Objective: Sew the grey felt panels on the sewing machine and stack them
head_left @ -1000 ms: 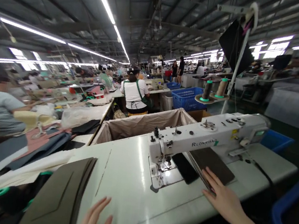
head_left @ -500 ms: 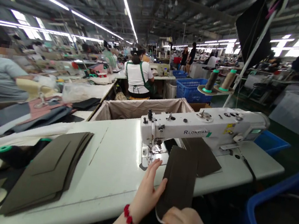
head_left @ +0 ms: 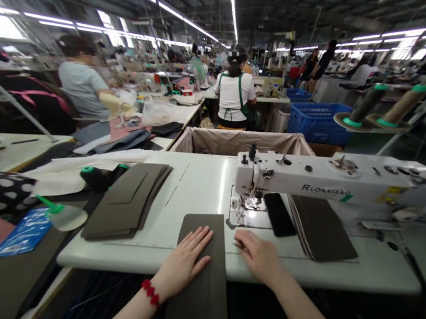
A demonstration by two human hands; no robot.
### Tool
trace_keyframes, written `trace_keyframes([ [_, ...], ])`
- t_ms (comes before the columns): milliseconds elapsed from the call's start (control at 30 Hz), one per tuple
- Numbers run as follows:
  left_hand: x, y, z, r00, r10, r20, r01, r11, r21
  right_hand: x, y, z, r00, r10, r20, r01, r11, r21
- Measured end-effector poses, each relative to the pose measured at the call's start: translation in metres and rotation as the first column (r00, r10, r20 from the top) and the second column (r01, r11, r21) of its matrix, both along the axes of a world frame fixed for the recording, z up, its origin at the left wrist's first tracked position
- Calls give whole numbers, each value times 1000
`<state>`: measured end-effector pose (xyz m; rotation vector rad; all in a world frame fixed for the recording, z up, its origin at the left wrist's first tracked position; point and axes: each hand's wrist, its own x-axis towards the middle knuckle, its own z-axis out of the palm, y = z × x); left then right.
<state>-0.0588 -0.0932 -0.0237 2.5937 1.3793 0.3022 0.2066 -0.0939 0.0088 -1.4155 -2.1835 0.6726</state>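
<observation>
My left hand, with a red bracelet at the wrist, lies flat with fingers spread on a dark olive fabric panel. The panel rests on the pale sewing table and hangs over its front edge. To its right, my right hand is closed with curled fingers, low over the table in front of the needle area. A small dark bit shows at its fingertips, too little to name. The white sewing machine stands just behind. Beside its needle plate lie a black phone and a stack of dark panels.
Another stack of olive panels lies on the table's left, with a black thread cone beside it. A cloth-lined bin stands behind the table. Thread cones stand at upper right. A co-worker sits ahead.
The olive panel has moved left and down from beside the machine onto the table's front edge. My left hand now lies on it; my right hand has let go of its edge and moved up.
</observation>
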Motion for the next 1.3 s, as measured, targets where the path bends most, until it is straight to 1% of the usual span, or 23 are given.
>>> trace_keyframes([
  [33,-4,4,1,1000,2,-4,-2,1000,-12,1,16,-5,996,-48,72,45,998,36],
  [100,-4,14,3,1000,-16,5,16,1000,-26,1,42,-15,977,-98,191,85,993,76],
  [167,3,25,4,999,-36,28,37,999,-23,2,56,-23,960,-119,253,100,991,84],
  [267,16,44,7,994,-104,30,104,994,-18,4,61,-31,956,-137,260,118,989,89],
  [400,29,72,16,979,-205,12,205,978,-23,8,58,-38,957,-176,230,140,976,166],
  [533,42,91,19,970,-238,46,240,970,-40,9,59,-44,957,-184,224,140,970,199],
  [667,51,96,16,966,-252,57,255,965,-56,9,60,-46,954,-195,229,150,968,202],
  [900,54,94,14,978,-203,48,206,977,-57,8,60,-43,946,-193,261,150,973,177],
  [1133,53,99,14,970,-240,48,243,968,-71,9,62,-44,946,-199,255,158,972,172],
  [1300,53,99,15,969,-239,60,243,968,-64,9,62,-45,942,-197,273,151,972,180],
])
